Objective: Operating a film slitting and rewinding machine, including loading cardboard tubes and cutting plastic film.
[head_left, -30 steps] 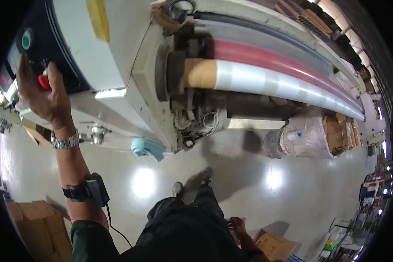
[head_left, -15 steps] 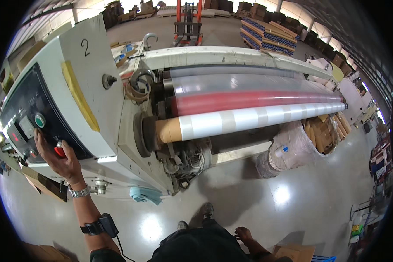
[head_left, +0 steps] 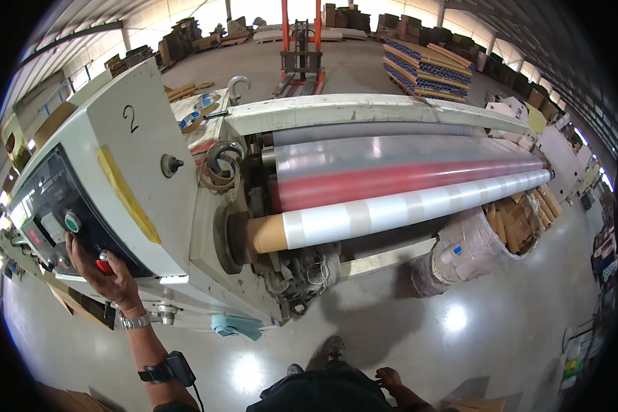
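My left hand (head_left: 110, 278) rests on the black control panel (head_left: 48, 175) of the white machine. Its fingers are stretched out. The fingertips reach just below a green round button (head_left: 72, 221), and a red knob (head_left: 104, 263) shows between thumb and fingers. Whether any button is pressed down I cannot tell. Low in the picture hangs my right hand (head_left: 388, 378), empty, with loosely bent fingers apart. To the right of the panel, a long roll (head_left: 405, 208) banded in white and grey on a brown core lies along the machine's front, before clear and red film (head_left: 391, 168).
Tape rolls (head_left: 216, 175) hang on a hook beside the rollers. A light-blue cloth (head_left: 235, 326) lies at the machine's lower edge. Right of that, a plastic-wrapped bin (head_left: 460, 247) holds brown cores. Behind stand an orange lift truck (head_left: 301, 55) and a stack of rolls (head_left: 429, 69).
The view has tilted, so the machine sits lower in the picture. My left hand stays at the same spot on the panel; my right hand still hangs low.
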A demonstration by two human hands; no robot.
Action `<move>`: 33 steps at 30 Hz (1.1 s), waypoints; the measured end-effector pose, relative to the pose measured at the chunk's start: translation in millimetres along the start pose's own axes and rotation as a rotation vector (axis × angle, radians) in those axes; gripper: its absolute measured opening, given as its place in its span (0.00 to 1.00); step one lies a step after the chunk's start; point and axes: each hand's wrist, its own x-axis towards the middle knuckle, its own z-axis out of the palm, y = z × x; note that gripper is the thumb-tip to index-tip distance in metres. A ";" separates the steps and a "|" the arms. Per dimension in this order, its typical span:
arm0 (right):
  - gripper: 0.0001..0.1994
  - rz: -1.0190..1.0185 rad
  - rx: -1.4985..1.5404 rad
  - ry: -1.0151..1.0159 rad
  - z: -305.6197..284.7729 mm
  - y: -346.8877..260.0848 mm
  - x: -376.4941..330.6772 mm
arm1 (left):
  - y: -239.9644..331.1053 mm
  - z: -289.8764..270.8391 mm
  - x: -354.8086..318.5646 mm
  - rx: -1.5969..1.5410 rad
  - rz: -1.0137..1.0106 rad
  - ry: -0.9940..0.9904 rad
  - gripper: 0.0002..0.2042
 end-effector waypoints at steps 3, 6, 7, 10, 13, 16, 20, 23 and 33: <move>0.18 -0.017 0.020 0.011 0.4 -4.5 4.3 | 1.1 -1.6 1.0 0.014 -0.008 -0.009 0.25; 0.16 -0.035 0.007 0.018 5.4 -9.5 15.7 | -2.6 -12.0 2.4 0.062 -0.035 -0.035 0.25; 0.16 -0.027 -0.026 0.014 5.3 -11.2 16.9 | -3.9 -11.2 0.4 0.042 -0.054 -0.034 0.25; 0.17 -0.006 -0.024 -0.026 -1.1 -17.6 18.4 | -0.9 -7.5 -3.9 0.042 -0.112 -0.055 0.24; 0.17 -0.041 -0.060 -0.057 -9.5 -19.6 27.9 | 2.6 -4.8 -3.4 0.019 -0.163 -0.075 0.24; 0.17 -0.045 -0.073 -0.071 -12.7 -33.5 31.1 | 4.0 -6.7 -2.0 -0.053 -0.233 -0.069 0.25; 0.18 -0.038 -0.048 -0.076 -21.6 -59.4 37.0 | -4.9 -7.0 -8.9 -0.050 -0.267 -0.054 0.26; 0.17 -0.079 -0.026 -0.041 -31.8 -60.7 55.2 | -0.5 -2.6 -4.2 0.009 -0.188 -0.045 0.25; 0.16 0.042 -0.071 -0.037 -65.9 -95.5 89.3 | -0.6 2.0 -6.4 0.049 -0.180 -0.044 0.25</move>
